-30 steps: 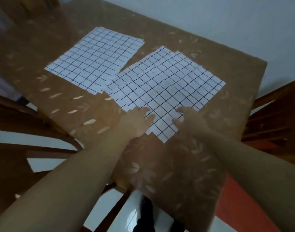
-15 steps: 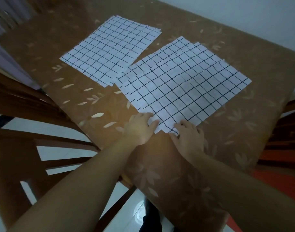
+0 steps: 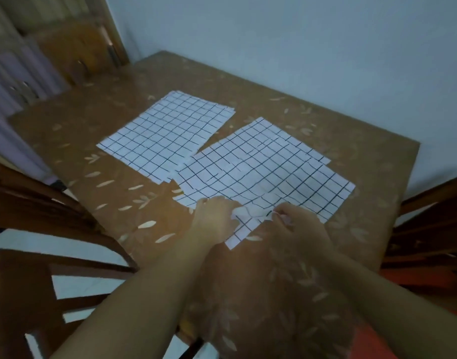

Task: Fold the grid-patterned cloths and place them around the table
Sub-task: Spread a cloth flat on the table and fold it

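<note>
Two white cloths with a black grid lie on the brown leaf-patterned table point(image 3: 118, 198). The far cloth point(image 3: 167, 133) lies flat to the left. The near cloth point(image 3: 268, 169) is a loose stack of layers, its near corner pointing at me. My left hand point(image 3: 213, 221) and my right hand point(image 3: 297, 224) both sit at that near corner. Each pinches the cloth's edge, and the fabric between them is lifted and crumpled.
Wooden chairs stand at the left point(image 3: 35, 208) and at the right point(image 3: 429, 229) of the table. A pale wall point(image 3: 299, 47) runs behind the table's far edge. A curtain and a wooden door frame fill the far left corner.
The camera has tilted up, showing more wall. My hands went from resting at the near cloth's corner to pinching it, and the corner now lifts and crumples.
</note>
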The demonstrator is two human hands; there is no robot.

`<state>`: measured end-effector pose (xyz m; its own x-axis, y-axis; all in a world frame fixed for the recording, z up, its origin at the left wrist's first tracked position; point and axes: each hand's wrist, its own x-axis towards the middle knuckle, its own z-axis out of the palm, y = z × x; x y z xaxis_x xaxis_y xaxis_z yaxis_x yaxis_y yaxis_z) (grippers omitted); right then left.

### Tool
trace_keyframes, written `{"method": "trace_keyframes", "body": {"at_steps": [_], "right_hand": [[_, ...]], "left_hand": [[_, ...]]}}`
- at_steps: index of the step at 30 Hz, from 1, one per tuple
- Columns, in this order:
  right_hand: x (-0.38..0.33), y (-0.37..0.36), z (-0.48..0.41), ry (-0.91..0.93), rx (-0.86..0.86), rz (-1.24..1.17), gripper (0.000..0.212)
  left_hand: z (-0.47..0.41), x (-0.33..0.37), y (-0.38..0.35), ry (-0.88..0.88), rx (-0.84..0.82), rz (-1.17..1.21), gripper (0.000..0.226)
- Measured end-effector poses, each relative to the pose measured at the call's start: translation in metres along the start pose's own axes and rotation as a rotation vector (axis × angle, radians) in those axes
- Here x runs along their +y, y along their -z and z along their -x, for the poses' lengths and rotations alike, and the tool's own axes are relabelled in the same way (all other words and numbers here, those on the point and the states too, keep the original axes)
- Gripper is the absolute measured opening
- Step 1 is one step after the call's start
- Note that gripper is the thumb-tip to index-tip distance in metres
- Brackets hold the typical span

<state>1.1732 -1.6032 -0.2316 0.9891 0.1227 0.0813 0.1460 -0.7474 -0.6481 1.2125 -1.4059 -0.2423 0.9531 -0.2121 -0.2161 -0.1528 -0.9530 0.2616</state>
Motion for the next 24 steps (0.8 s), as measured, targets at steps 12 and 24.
{"method": "trace_keyframes", "body": {"at_steps": [12,24], "right_hand": [[0.005,0.053,-0.008,-0.121,0.101,0.028,0.013],[-0.025,0.122,-0.021,-0.136,0.251,-0.108,0.015]], "left_hand": [[0.009,0.018,0.032,0.001,0.136,0.267,0.011],[0.011,0.047,0.108,-0.066,0.356,0.371,0.020]]}}
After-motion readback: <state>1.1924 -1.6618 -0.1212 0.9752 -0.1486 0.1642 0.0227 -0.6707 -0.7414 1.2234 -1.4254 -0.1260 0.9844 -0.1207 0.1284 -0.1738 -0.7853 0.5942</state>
